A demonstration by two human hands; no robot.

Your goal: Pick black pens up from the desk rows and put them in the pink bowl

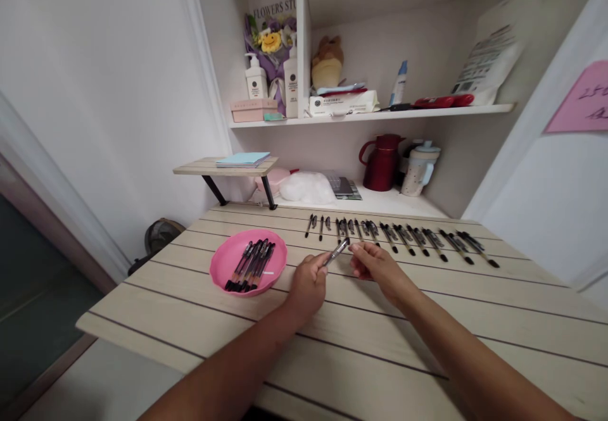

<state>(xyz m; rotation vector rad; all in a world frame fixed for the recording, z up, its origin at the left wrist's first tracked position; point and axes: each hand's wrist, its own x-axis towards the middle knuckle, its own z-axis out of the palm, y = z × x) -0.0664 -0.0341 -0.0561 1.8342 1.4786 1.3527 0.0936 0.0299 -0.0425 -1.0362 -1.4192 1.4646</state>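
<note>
My left hand [308, 283] is closed around a pen [336, 254] with a clear barrel and a black end, tilted up to the right. Beside that black end, the thumb and fingers of my right hand [373, 264] are pinched together; what they hold, if anything, is too small to tell. Left of my hands, a pink plate [220, 261] with a wavy rim bears several dark pens [251, 266] lying side by side. Beyond my hands, a row of black pens and pen parts [412, 238] stretches across the table toward the right.
The slatted wooden table [380, 351] carries a small raised stand [194, 166] with blue paper [243, 159] on it. Behind are a plastic bag [308, 188], a red jug [382, 163] and a lidded cup [420, 169]. A shelf [408, 112] with bottles and boxes hangs above.
</note>
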